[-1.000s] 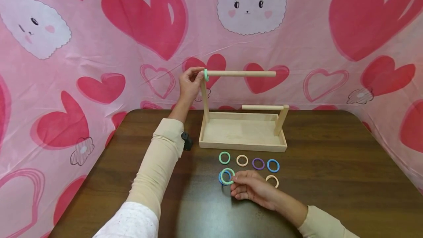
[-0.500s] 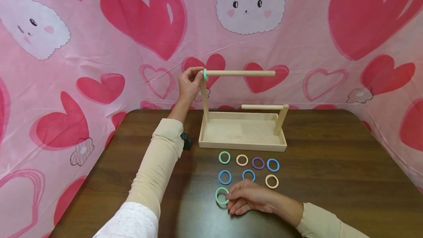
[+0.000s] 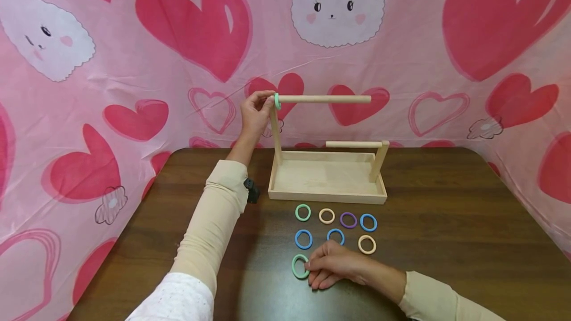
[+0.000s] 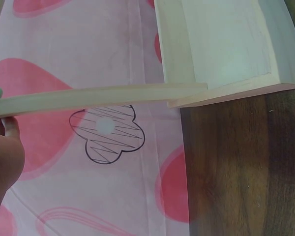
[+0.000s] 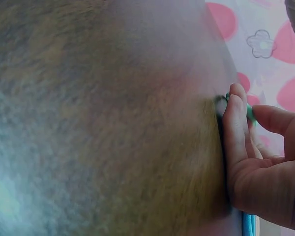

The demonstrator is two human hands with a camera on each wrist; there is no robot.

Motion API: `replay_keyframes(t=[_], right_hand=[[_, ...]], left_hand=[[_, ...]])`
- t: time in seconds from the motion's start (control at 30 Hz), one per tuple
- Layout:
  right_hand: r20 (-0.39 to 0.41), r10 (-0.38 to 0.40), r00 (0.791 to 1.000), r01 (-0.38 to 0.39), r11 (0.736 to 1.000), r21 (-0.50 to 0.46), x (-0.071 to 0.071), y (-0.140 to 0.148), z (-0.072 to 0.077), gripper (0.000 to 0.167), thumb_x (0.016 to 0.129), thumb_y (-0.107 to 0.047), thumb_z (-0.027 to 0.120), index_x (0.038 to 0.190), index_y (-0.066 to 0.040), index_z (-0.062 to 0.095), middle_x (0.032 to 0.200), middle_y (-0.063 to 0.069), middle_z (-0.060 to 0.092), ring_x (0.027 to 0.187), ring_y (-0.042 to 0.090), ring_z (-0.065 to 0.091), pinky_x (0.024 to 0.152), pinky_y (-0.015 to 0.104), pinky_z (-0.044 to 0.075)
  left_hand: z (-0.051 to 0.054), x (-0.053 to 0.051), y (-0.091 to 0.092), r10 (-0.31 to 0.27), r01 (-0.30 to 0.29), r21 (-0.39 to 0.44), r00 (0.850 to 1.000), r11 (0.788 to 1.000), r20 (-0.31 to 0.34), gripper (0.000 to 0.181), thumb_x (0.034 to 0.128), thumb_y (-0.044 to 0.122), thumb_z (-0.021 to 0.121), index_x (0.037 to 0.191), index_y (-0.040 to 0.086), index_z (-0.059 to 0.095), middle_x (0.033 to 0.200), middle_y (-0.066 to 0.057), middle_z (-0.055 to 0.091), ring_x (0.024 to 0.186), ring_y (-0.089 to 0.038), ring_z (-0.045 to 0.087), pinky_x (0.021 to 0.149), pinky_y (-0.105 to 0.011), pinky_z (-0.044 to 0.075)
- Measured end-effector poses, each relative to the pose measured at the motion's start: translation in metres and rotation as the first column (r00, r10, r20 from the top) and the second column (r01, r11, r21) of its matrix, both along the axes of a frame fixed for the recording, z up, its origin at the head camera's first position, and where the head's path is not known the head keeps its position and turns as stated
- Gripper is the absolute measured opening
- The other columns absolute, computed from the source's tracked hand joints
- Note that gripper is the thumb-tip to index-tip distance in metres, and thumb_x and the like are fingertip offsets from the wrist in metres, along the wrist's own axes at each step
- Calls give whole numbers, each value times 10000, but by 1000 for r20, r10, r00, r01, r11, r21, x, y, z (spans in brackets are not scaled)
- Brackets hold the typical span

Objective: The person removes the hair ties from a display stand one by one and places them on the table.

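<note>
My left hand [image 3: 256, 113] grips the top of the tall left post of a wooden stand [image 3: 327, 197]. In the left wrist view, the fingers [image 4: 11, 127] lie against the end of that post [image 4: 98, 98]. One green ring [image 3: 277, 101] hangs on the upper rod [image 3: 325, 99], right beside this hand. Low over the near part of the table, my right hand [image 3: 336, 264] pinches another green ring [image 3: 294, 270] by its edge. Thumb and fingers meet on that ring [image 5: 250, 114] in the right wrist view. Whether it touches the table, I cannot tell.
Between stand and right hand lie rings in two rows: green [image 3: 303, 220], cream [image 3: 327, 223], purple [image 3: 348, 227] and several more. A blue ring [image 3: 336, 230] is partly hidden behind the right hand. The shorter rod [image 3: 354, 144] sticks out leftward from the right post [image 3: 378, 162].
My right hand has brought its green ring toward the table's near side, away from the blue ring it overlapped, and then nearly stopped. The left hand stays on the post.
</note>
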State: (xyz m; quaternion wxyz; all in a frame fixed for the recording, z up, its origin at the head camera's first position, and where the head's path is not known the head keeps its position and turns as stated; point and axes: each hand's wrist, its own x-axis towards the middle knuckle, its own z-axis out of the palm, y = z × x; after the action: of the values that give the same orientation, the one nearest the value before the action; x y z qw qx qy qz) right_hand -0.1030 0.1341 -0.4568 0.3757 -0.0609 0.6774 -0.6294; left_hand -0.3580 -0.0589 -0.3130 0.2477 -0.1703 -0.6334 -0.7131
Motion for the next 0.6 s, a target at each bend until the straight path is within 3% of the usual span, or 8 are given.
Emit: replay_keyframes(t=[0.6], right_hand=[[-123, 8, 992, -7, 1000, 2, 4, 14, 2, 273, 970, -143, 607, 1105, 92, 645, 756, 1, 711, 631, 38, 688, 564, 161, 560]], left_hand=[[2, 2, -1, 3, -3, -11, 999, 1000, 35, 199, 942, -71, 637, 1113, -170, 659, 783, 202, 641, 762, 27, 612, 732, -115, 531]])
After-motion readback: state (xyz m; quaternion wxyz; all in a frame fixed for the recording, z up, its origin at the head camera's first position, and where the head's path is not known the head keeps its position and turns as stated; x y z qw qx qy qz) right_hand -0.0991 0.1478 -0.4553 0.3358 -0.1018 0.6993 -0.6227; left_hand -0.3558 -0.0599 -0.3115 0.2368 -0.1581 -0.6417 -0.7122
